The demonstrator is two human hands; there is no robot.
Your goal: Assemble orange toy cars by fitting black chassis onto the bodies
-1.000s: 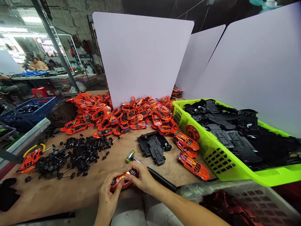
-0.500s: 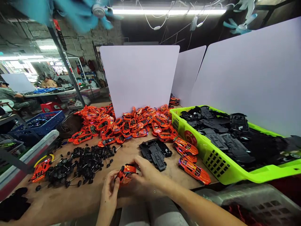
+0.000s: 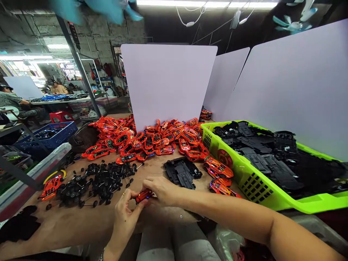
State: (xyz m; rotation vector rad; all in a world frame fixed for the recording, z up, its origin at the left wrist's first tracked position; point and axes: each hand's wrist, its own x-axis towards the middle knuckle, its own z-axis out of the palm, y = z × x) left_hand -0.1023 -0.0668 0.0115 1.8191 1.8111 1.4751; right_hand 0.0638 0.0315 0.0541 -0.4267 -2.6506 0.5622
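Note:
Between my two hands, above the near part of the table, is an orange toy car [image 3: 144, 196]. My left hand [image 3: 127, 212] grips its left end between thumb and fingers. On its right end, my right hand [image 3: 157, 190] is closed, its fingers covering part of the car. Just beyond my right hand lie several black toy car chassis [image 3: 182, 174], stacked loosely. Left of my hands is a heap of black wheels on metal axles [image 3: 108, 181]. Behind these spreads a big pile of orange car bodies [image 3: 160, 139].
A lime-green basket [image 3: 252, 185] full of black chassis stands at the right. Several orange cars [image 3: 219, 168] lie along its side. White panels [image 3: 168, 83] rise behind the pile. At the left are a black cloth-like item [image 3: 20, 224] and a blue crate [image 3: 58, 134]. Two people sit far left.
The orange car has been turned between my hands, and its side now faces me. My right forearm has swung higher across the view. The camera view has shifted slightly.

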